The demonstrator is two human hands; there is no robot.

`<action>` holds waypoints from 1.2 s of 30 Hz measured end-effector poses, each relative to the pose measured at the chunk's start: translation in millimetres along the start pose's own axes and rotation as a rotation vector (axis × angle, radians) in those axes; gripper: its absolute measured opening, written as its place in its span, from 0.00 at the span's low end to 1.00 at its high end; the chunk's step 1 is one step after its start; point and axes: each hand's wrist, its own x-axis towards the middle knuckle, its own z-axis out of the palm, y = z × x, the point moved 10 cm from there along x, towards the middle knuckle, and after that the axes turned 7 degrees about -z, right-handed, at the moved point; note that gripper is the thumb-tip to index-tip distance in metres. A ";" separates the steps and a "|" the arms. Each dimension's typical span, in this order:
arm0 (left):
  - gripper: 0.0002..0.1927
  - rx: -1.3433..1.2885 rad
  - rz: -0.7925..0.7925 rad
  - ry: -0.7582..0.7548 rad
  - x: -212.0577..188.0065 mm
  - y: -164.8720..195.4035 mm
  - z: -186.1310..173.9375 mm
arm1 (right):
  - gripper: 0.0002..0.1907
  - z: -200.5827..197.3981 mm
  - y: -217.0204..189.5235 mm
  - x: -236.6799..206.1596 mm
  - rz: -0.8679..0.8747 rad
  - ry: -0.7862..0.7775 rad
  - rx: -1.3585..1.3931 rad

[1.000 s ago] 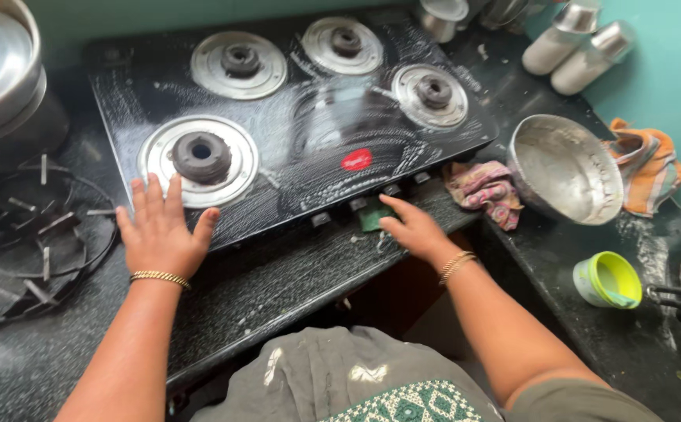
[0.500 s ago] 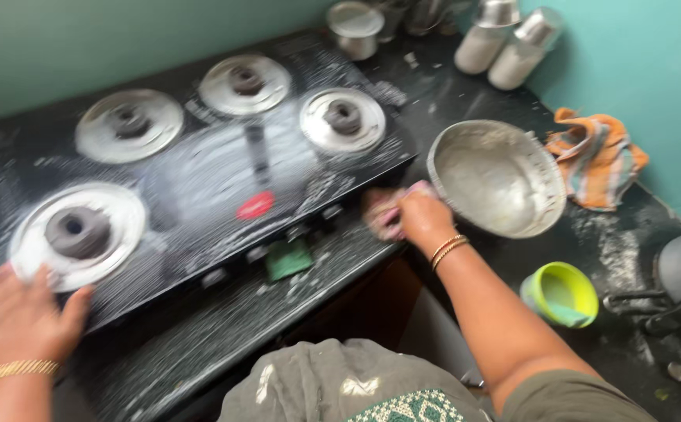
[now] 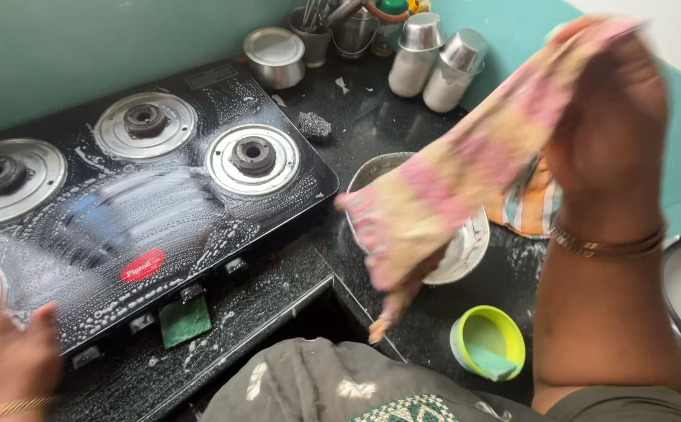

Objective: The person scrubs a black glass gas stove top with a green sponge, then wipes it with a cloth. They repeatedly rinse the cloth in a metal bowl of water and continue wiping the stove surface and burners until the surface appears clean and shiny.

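Soapy black glass four-burner stove (image 3: 153, 211) is lathered, unwiped; right hand (image 3: 606, 117) clenches pink-and-cream striped cloth (image 3: 442, 195); left hand (image 3: 4, 359), blurred, grip unclear.

The kitchen was evenly and fairly brightly lit by soft, diffuse light. Pale glare streaked the soapy black glass of the gas stove (image 3: 145, 211), and small highlights sat on the steel canisters (image 3: 434, 59). Motion blur smeared the raised right hand (image 3: 610, 117) and its pink-striped cloth (image 3: 450, 195); the left hand (image 3: 4, 363) was blurred too. The dark granite counter (image 3: 372, 125) stayed sharp, with soft shadows.
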 end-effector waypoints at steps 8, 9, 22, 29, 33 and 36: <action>0.44 -0.155 0.221 -0.127 41.0 140.1 49.2 | 0.04 -49.4 14.6 16.0 -0.102 0.010 -0.533; 0.43 -0.173 0.246 -0.134 41.7 157.9 50.7 | 0.04 -56.7 24.5 13.5 -0.085 -0.019 -0.590; 0.44 0.092 0.894 -0.969 -41.4 489.9 208.2 | 0.51 -102.7 293.2 -210.1 0.937 -1.145 -1.628; 0.39 0.343 0.792 -1.339 -86.8 486.6 302.8 | 0.48 -124.0 323.6 -250.8 1.093 -1.206 -1.494; 0.45 0.280 0.718 -1.316 -79.7 486.3 318.6 | 0.33 -116.6 310.9 -240.3 1.066 -1.241 -1.527; 0.51 -0.334 0.412 -1.448 -57.1 495.7 316.5 | 0.22 -117.1 281.8 -189.4 1.061 -0.702 -1.192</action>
